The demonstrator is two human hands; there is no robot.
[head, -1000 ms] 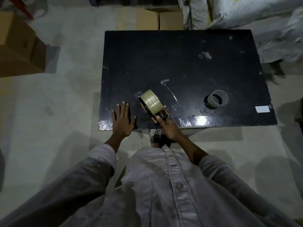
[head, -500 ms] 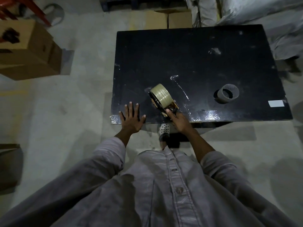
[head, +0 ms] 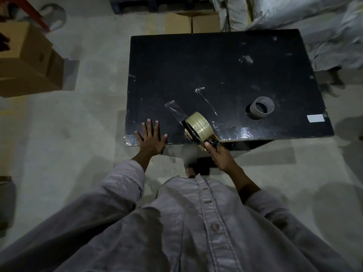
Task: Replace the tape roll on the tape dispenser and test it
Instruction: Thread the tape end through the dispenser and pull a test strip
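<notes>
**Right hand on dispenser at table's near edge, left hand flat**

Head view, dim light. Black table (head: 225,61) on a concrete floor (head: 94,107). Tape dispenser (head: 193,134) sits at the near edge of the table, loaded with a pale tape roll (head: 199,125), roll standing on edge. Right hand (head: 222,157) is closed round the dispenser's handle, handle end hanging past the table edge toward the person. A strip of clear tape (head: 175,110) lies stuck on the table, running from the dispenser away and to the left. A second thin clear strip (head: 208,102) lies just right of it.

Left hand (head: 151,139) is open, fingers spread, palm flat on the near-left corner of the table, holding nothing. Near the dispenser, not touching it.

Empty grey cardboard core (head: 260,107) lies on the table's right side, well apart from the dispenser. White label (head: 316,118) near the right edge. Cardboard boxes (head: 29,61) on the floor at left.
</notes>
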